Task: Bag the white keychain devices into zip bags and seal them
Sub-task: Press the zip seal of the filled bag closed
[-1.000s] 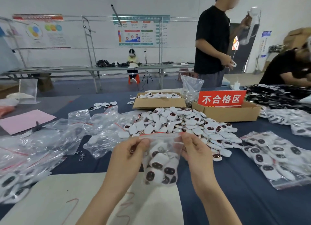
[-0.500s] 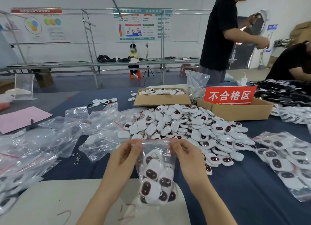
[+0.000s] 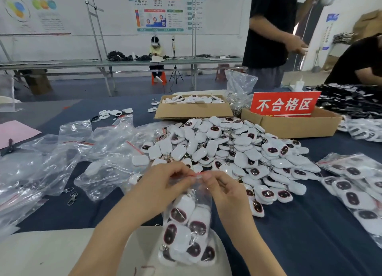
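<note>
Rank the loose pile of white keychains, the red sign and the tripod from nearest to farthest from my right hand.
1. Loose pile of white keychains, just beyond the right hand pinching the zip bag.
2. Red sign, farther back on the right, standing in a cardboard box.
3. Tripod, farthest, across the room.

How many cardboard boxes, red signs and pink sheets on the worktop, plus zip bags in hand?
Cardboard boxes: 2
Red sign: 1
Pink sheet: 1
Hand-held zip bag: 1
Total: 5
</note>
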`<state>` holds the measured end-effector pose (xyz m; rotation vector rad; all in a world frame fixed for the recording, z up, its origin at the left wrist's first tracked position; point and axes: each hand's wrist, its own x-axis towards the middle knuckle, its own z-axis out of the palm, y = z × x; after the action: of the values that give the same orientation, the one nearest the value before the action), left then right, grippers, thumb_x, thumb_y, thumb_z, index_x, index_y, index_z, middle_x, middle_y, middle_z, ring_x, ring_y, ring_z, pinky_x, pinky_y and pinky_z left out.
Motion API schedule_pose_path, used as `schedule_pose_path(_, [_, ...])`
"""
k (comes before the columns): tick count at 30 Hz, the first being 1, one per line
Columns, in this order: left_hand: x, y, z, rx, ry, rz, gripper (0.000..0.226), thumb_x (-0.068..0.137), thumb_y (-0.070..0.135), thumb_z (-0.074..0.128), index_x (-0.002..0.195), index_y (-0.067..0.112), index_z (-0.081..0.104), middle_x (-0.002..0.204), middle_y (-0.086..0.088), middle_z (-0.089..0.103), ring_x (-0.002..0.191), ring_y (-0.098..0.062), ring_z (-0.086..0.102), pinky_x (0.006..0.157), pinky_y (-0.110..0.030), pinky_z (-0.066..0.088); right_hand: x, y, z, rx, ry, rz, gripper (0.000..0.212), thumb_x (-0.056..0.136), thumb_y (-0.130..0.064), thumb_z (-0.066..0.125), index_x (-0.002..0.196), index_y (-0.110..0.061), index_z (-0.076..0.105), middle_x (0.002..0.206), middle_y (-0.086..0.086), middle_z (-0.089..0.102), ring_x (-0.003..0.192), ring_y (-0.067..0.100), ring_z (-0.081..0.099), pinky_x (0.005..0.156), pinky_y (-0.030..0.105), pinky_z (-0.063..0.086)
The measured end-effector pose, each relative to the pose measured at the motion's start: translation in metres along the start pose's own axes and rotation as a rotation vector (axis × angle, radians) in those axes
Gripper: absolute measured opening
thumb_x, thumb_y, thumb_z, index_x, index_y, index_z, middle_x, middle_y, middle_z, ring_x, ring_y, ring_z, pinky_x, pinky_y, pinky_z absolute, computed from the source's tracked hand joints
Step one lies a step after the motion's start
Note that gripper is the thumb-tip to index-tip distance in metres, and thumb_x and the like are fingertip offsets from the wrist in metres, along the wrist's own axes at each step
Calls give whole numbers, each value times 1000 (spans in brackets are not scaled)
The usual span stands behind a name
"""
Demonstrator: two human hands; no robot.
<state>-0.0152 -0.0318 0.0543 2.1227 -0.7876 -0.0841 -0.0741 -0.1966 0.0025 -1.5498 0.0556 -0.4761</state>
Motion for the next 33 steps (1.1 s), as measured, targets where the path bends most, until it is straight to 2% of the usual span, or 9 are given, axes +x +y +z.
schedule_pose_path(4, [-2,-8,0,14,-25,-55,5,94,34,68,93,35,73,88,18,73,87,1,67,87,-29,54,0,0,2,-41,-53,14,13,92,-13,67,87,-23,74,83,-6,77,75,6,72,66,15,54])
schedule_pose_path(8, [0,-8,-5,15,-85,-61,7,94,40,67,93,39,74,88,17,74,85,1,67,84,-30,55,-1,0,2,-45,-41,35,14,91,-13,69,87,-25,76,84,-4,78,79,10,73,71,19,57])
schedule_pose_path(12, [5,-7,-9,74,-144,-78,17,96,46,60,89,38,73,85,3,75,83,-18,69,82,-45,56,-1,1,2,-5,-22,107,11,90,-14,70,87,-21,78,81,-3,78,77,11,73,67,17,55])
schedule_pose_path(14, [7,-9,-9,95,-144,-72,18,96,48,60,88,37,72,83,-1,74,81,-22,69,81,-47,56,-2,1,1,13,-25,114,10,90,-14,71,87,-20,78,81,-2,78,76,10,73,65,15,54])
schedule_pose_path(18, [9,-11,-8,121,-141,-52,22,93,52,59,89,35,72,82,8,73,78,-10,68,78,-38,57,-3,0,1,72,-37,113,10,89,-12,71,89,-18,78,82,-1,78,75,10,74,65,14,54])
schedule_pose_path(25, [10,-11,-6,122,-167,-60,17,97,43,59,88,33,69,80,5,71,70,-11,63,71,-37,54,-2,3,2,22,-50,109,8,90,-14,71,91,-19,78,86,-2,78,84,14,74,74,21,58])
schedule_pose_path(28, [10,-11,-5,141,-157,-61,14,97,42,61,88,34,68,81,10,71,74,-10,63,74,-37,54,-3,4,3,3,-45,93,11,91,-14,70,90,-21,77,86,-3,78,85,15,74,77,23,59])
schedule_pose_path(33, [11,-9,-3,74,-128,-58,13,93,44,65,88,34,71,83,11,73,79,-8,67,79,-37,58,-4,2,4,-1,-25,81,19,93,-14,68,85,-30,75,84,-6,77,81,9,73,71,18,56])
